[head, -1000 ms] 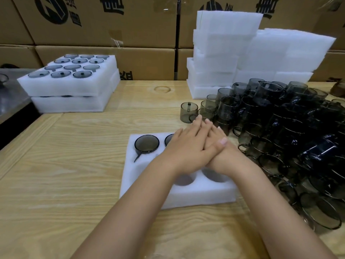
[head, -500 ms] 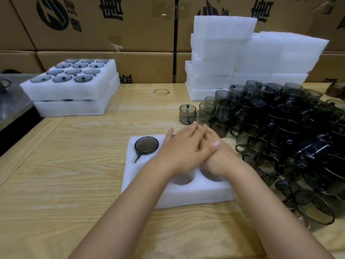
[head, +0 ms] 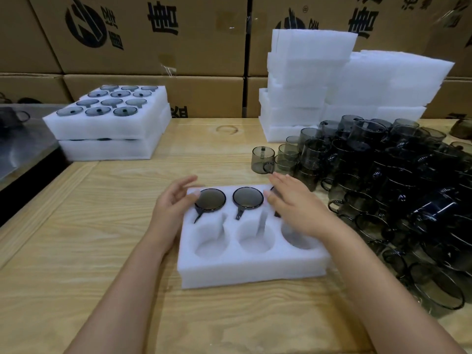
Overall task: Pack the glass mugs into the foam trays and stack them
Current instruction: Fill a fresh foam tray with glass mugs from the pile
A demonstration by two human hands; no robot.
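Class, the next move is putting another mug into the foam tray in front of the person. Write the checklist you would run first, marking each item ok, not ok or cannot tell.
1. Hands free: left hand and right hand hold nothing. Ok.
2. Space left: the three front pockets of the foam tray are empty. Ok.
3. Back row seated: left mug and middle mug sit down in their pockets, handles in the slots. Ok.
4. Third mug: mostly hidden under the right hand. Cannot tell.
5. Supply: loose mugs stand just right of the tray. Ok.
6. Tray flat on the table. Ok.
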